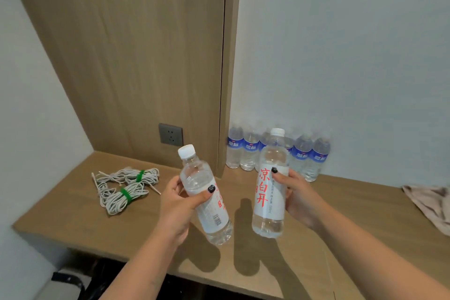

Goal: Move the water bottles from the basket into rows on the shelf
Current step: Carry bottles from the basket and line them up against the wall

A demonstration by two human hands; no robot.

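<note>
My left hand point(176, 209) grips a clear water bottle point(207, 192) with a white cap and a white label with red print, tilted to the left above the wooden shelf point(73, 204). My right hand point(295, 195) holds a second bottle of the same kind point(270, 192), nearly upright, its large red characters facing me. Both bottles hang in the air over the shelf's front half. Against the back wall stands a row of several blue-labelled water bottles point(250, 151), partly hidden behind the right-hand bottle. The basket is not in view.
Two bundles of white cable with green ties point(126, 187) lie on the shelf's left part. A grey wall socket point(170, 134) sits in the wooden panel behind. A crumpled pinkish cloth point(431, 202) lies at the shelf's right edge. Dark objects sit below the shelf's front edge.
</note>
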